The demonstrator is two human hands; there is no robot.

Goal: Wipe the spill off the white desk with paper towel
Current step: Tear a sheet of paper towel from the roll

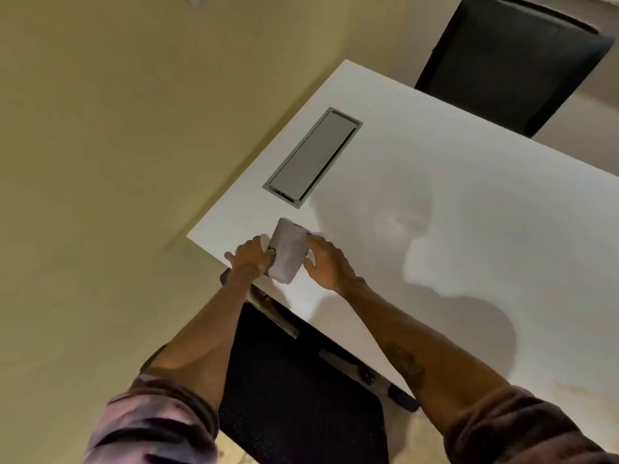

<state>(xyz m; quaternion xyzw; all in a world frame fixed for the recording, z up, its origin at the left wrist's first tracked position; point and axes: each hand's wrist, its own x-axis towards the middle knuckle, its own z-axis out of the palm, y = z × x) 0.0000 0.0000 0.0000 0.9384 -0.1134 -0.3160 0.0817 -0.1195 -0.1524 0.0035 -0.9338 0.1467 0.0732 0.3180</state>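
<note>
A folded white paper towel [287,252] is held just above the near left corner of the white desk [435,202]. My left hand [249,256] grips the towel's left edge. My right hand [323,262] holds its right edge with thumb and fingers. Both forearms reach in from the bottom of the view. The frame is blurred, and I can make out no spill on the desk top; my shadow falls across its middle.
A grey rectangular cable hatch [313,157] is set into the desk beyond the towel. One black chair [301,390] stands under the near desk edge, another black chair [512,58] at the far side. A beige wall [117,145] is at the left.
</note>
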